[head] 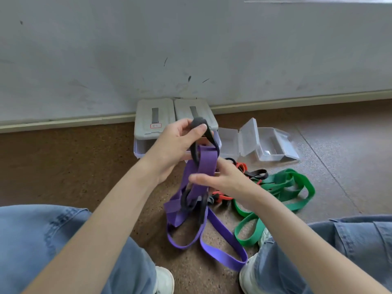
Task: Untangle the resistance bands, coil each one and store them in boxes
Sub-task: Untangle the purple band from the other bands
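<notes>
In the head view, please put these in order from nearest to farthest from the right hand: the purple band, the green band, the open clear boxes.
1. purple band: touching the right hand, at its fingers.
2. green band: on the floor, just right of it.
3. open clear boxes: farther back, to the right.

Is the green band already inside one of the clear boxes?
No, the green band lies loose on the floor, outside the open clear boxes.
</notes>
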